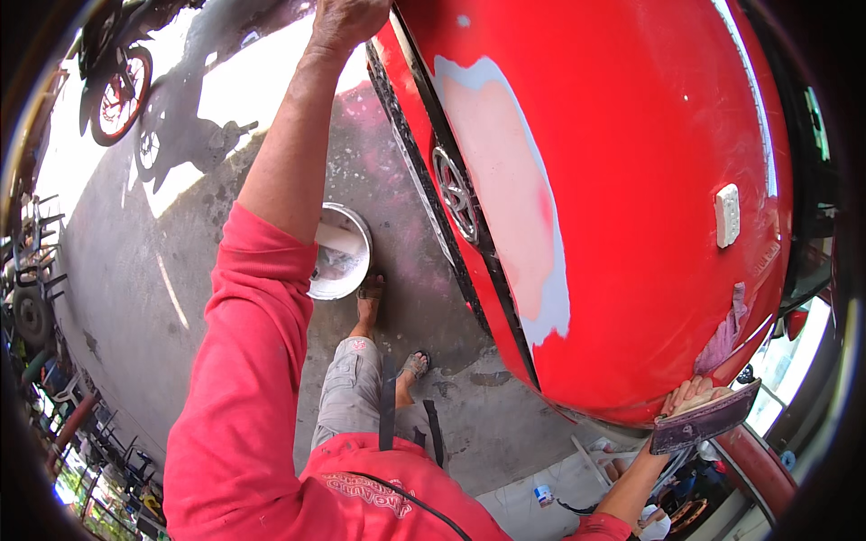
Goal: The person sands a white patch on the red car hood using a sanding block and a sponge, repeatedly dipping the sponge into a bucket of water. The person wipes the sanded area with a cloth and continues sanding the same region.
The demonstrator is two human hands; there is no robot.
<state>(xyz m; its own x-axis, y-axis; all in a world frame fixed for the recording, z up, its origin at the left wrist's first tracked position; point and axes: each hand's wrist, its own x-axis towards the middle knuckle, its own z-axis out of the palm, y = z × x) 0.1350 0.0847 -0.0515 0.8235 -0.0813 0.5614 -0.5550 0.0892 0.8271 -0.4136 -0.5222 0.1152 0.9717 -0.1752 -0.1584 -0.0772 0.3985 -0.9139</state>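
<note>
While the right hand [691, 395] closes its fingers over a dark, flat block [708, 422] at the near edge of a red car hood [631, 171], the left arm stretches away toward the hood's front corner. I can't see the fingers of the left hand [354, 22], since they run out of view at the top, so whether it is open or has hold of anything I cannot tell. Nor can I make out whether the block touches the paint.

The hood fills most of the right side, and along its front edge runs a long pale pink patch [505, 180] bordered in light grey-blue. Just in front of that patch, a round metal emblem [456, 195] sits on the car's nose. A crumpled pink cloth [722, 341] lies on the hood just beyond the right hand, and farther along rests a small white block [727, 216].

Down on the concrete floor [135, 261], a white bucket [363, 275] stands near the person's foot [367, 302], a pale bar [340, 238] leaning in it. Well apart, at the upper left, I see a motorbike wheel [120, 97] with a red rim.
</note>
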